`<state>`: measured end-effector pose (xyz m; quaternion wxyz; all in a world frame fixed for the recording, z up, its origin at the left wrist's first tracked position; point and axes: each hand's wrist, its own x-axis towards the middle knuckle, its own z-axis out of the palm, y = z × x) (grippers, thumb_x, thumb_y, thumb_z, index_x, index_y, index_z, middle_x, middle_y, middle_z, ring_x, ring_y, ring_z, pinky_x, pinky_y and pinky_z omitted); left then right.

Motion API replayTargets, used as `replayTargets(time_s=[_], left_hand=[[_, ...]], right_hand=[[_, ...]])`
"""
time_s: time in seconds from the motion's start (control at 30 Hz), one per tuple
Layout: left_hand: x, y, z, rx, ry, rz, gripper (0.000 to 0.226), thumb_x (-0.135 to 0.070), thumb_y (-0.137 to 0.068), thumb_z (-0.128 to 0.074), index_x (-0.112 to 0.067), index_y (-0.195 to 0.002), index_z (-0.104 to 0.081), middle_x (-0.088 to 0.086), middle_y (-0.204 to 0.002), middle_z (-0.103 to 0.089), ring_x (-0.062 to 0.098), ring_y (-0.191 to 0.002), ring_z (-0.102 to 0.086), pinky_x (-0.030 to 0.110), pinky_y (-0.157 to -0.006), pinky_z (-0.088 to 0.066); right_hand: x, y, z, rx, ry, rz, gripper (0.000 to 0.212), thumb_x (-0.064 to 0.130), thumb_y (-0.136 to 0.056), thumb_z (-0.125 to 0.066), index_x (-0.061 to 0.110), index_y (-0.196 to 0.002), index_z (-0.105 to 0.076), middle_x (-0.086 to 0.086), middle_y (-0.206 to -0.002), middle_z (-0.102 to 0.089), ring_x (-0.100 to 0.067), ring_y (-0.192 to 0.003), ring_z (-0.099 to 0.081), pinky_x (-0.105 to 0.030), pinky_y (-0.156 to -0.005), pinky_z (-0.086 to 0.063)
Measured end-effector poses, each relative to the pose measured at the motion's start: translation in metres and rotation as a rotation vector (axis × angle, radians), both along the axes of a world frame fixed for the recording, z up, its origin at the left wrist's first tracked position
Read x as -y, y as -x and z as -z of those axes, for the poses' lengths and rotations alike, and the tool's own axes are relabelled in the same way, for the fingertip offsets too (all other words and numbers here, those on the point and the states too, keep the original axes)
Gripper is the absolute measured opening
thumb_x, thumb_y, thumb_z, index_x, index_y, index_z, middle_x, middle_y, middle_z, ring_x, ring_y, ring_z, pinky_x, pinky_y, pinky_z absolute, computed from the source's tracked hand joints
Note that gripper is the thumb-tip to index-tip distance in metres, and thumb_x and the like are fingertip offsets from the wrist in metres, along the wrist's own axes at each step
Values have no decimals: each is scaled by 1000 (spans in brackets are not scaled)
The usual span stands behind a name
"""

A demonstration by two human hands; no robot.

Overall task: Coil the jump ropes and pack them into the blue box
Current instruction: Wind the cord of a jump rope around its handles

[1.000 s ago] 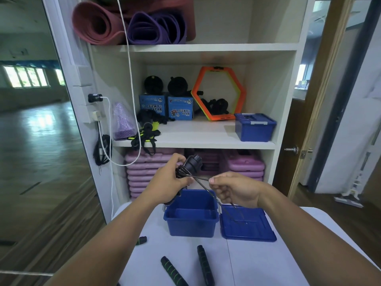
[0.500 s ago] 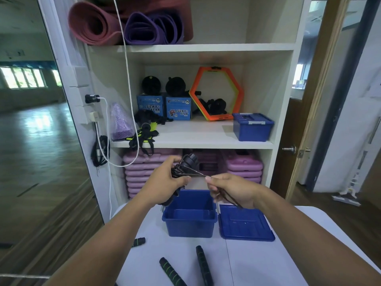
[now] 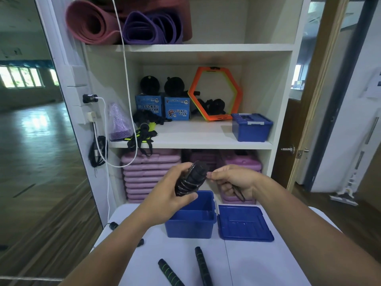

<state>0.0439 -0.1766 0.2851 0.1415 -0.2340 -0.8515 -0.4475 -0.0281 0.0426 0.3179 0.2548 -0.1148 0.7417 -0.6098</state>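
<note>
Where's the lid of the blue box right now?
In the head view, the blue lid lies flat on the white table, just right of the open blue box.

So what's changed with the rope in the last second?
The right hand has moved in beside the bundled jump rope, winding on slack; only a short loop now hangs from it. The left hand keeps its grip on the bundle. Blue box, lid and spare handles unmoved.

You hold one wound black jump rope [image 3: 190,179]. At 6 o'clock: one open blue plastic box [image 3: 189,228], one loose blue lid [image 3: 245,226], two green-striped black foam handles [image 3: 170,273] [image 3: 203,267]. At 12 o'clock: two rolled foam mats [image 3: 90,23] [image 3: 152,27], two blue cardboard cartons [image 3: 147,107] [image 3: 177,111], one orange hexagonal ring [image 3: 216,117]. At 3 o'clock: one lidded blue plastic box [image 3: 250,131].
</note>
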Motion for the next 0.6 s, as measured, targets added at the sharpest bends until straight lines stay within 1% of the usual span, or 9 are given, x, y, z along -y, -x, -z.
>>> replayTargets(time_s=[0.1, 0.17, 0.27, 0.33, 0.4, 0.47, 0.5, 0.53, 0.6], left_hand=[[4, -2, 1, -107, 249, -19, 65, -26, -86, -74, -50, -134, -37, -21, -126, -44, 4, -111, -51, 32, -95, -46], [5, -2, 0, -131, 367, -15, 67, -32, -87, -72, -52, -138, -34, -24, -131, -39, 5, -112, -52, 36, -93, -48], [8, -3, 0, -81, 490, -44, 72, -57, -84, -67, -59, -142, -24, -24, -132, -37, 9, -110, -54, 38, -89, -51], [10, -4, 2, -47, 614, -88, 74, -76, -79, -53, -61, -143, -19, -21, -133, -34, 10, -105, -52, 34, -84, -50], [11, -4, 5, -66, 700, -109, 78, -88, -76, -29, -57, -146, -19, -17, -136, -33, 10, -101, -49, 30, -77, -45], [10, -6, 8, -122, 677, -116, 77, -88, -79, -6, -55, -145, -23, -16, -134, -36, 10, -101, -51, 28, -70, -40], [9, -7, 8, -142, 642, -121, 73, -85, -82, -1, -56, -143, -25, -18, -131, -39, 10, -102, -52, 28, -69, -39], [7, -8, 8, -149, 605, -127, 66, -82, -85, -2, -56, -141, -26, -20, -129, -41, 8, -103, -52, 29, -69, -41], [2, -11, 8, -143, 515, -141, 53, -75, -89, -13, -55, -136, -29, -24, -126, -47, 6, -104, -54, 33, -76, -47]], right_hand=[[2, -1, -7, 99, -11, 11, 19, 14, -97, -59, 12, -78, -57, 6, -54, -35, -4, -44, -32, -15, -40, -27], [5, -3, -8, 143, -10, 7, 16, 15, -98, -58, 12, -82, -56, 6, -53, -38, -4, -44, -36, -14, -41, -31], [10, -9, -12, 175, -16, -18, 30, 28, -100, -54, 15, -73, -52, 6, -53, -41, -5, -46, -38, -14, -40, -32], [10, -12, -15, 157, -49, -58, 42, 42, -99, -53, 17, -66, -51, 6, -54, -42, -6, -47, -36, -15, -41, -31], [9, -13, -14, 90, -78, -98, 39, 43, -94, -62, 17, -66, -52, 6, -57, -43, -7, -50, -32, -18, -46, -26], [7, -11, -11, 58, -79, -108, 28, 37, -91, -68, 16, -76, -58, 7, -58, -43, -6, -51, -29, -20, -49, -23], [7, -10, -10, 55, -69, -101, 24, 35, -91, -68, 15, -82, -59, 9, -57, -43, -5, -50, -29, -19, -48, -23], [7, -10, -9, 55, -56, -89, 21, 34, -92, -68, 15, -87, -59, 10, -55, -43, -4, -48, -28, -17, -46, -23], [7, -11, -9, 59, -26, -70, 20, 32, -92, -67, 15, -87, -59, 10, -53, -41, -4, -47, -27, -16, -43, -25]])
